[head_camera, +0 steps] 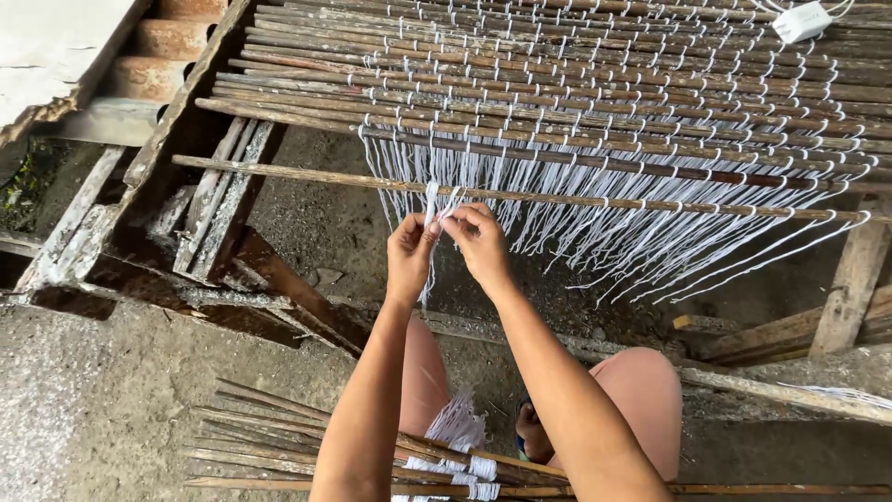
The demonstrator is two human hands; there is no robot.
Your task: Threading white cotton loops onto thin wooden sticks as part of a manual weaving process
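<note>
A rough wooden frame (186, 102) fills the upper part of the view, tilted across the concrete floor (84, 400). Across it lies a mat of thin sticks (576, 84), laid side by side and bound with rows of white string (595, 237) whose loose ends hang down in a fringe below the nearest stick (279, 172). That nearest stick lies a little apart from the bound rows, running from the frame's left beam to the right edge.

At the top left, rusty cylinders (167, 42) sit stacked beside a pale slab; whether they are cans or pipes cannot be told. At the top right corner a small white rectangular box (801, 20) rests on the mat, with a white cord curling from it.

On the floor near the person's knees lies a loose bundle of spare sticks (269, 442), with white string wound round some of them near the middle.

Both arms reach up to the nearest stick. The left hand (411, 253) has its grip closed, thumb and fingers pinching one strand of the string just under the stick. The right hand (477, 240) is just beside it, nearly touching, its grip likewise pinched shut on a strand at the same spot.
</note>
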